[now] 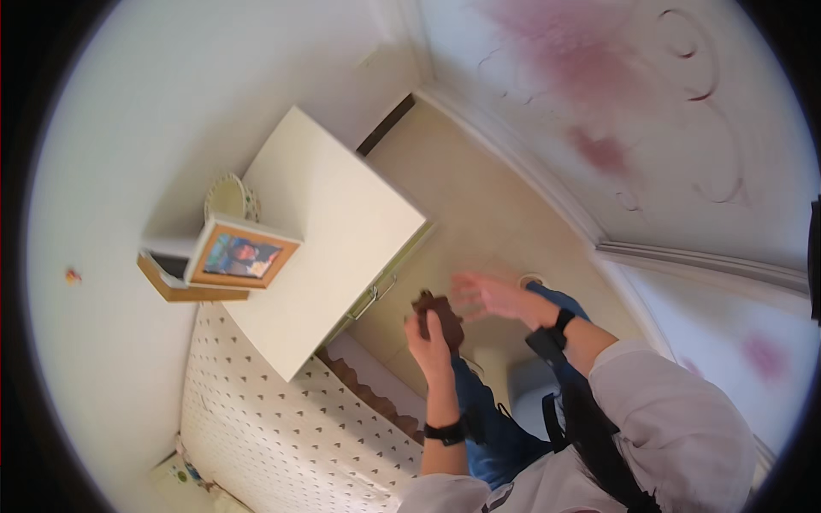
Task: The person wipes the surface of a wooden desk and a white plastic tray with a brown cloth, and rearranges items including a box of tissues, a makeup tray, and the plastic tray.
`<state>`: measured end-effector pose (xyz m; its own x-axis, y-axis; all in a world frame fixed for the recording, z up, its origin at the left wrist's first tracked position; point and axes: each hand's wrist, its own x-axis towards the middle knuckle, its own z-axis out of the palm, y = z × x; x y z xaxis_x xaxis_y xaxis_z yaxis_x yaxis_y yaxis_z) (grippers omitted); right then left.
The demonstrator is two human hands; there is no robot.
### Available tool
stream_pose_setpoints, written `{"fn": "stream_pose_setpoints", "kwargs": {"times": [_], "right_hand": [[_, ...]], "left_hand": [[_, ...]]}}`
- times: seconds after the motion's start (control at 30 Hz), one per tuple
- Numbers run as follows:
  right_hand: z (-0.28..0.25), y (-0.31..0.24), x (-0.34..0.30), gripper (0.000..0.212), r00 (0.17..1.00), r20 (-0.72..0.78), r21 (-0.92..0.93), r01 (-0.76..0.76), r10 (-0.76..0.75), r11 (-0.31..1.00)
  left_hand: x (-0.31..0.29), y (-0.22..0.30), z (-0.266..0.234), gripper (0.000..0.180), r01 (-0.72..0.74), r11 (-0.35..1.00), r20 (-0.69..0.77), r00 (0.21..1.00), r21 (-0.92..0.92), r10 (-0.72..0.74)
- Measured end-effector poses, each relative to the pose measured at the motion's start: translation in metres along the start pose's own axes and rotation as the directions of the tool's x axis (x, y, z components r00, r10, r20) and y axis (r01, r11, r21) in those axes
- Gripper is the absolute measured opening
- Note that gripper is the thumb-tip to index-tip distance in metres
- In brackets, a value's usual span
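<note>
My left hand [429, 349] is closed around a small brown object [446, 321] with rounded nubs at its top; its exact kind cannot be made out. The thumb lies across its near side. Just to the right, my right hand [492, 295] has its fingers stretched out and apart, slightly blurred, with nothing in them. Its fingertips come close to the brown object; whether they touch it is unclear. Both hands are over the floor, beside the front of a white cabinet [342, 205] with a metal handle [374, 297].
On the cabinet stand a wooden-framed photo [244, 256], a round patterned container [229, 198] and a second wooden piece [197, 293]. A bed with a heart-patterned cover [299, 410] adjoins it. Sliding doors with pink flowers [590, 145] rise at right. A grey seat-like thing [532, 406] is below.
</note>
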<state>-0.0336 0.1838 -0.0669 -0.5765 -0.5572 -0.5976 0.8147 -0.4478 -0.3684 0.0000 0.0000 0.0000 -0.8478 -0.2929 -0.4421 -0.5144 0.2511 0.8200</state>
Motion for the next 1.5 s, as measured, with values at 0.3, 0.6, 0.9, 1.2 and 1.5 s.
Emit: {"fn": "stream_pose_setpoints", "kwargs": {"times": [0.3,0.6,0.9,1.2,1.5], "right_hand": [[0.154,-0.064,-0.277,0.063,0.909,-0.341,-0.264,0.152,-0.240,0.952],[0.241,-0.025,-0.490,0.052,0.194,-0.682,-0.605,0.391,-0.705,0.693],[0.221,0.076,-0.620,0.046,0.020,-0.903,-0.269,0.752,-0.428,0.602],[0.099,0.229,-0.825,0.046,-0.339,-0.885,-0.466,0.634,-0.320,0.616],[0.126,0.464,-1.005,0.044,-0.629,-0.654,-0.545,0.777,0.420,0.315]], "left_hand": [[-0.157,0.166,-0.012,0.060,-0.112,0.992,0.732,0.670,-0.064,0.123],[-0.273,0.292,0.033,0.067,-0.287,0.943,0.984,-0.002,-0.170,0.177],[-0.461,0.321,0.079,0.067,-0.447,0.892,0.940,-0.274,0.064,-0.204],[-0.722,0.237,0.224,0.059,-0.571,0.814,0.830,-0.401,0.104,-0.387],[-1.058,0.109,0.250,0.061,-0.659,0.736,0.258,-0.746,-0.157,-0.614]]}}
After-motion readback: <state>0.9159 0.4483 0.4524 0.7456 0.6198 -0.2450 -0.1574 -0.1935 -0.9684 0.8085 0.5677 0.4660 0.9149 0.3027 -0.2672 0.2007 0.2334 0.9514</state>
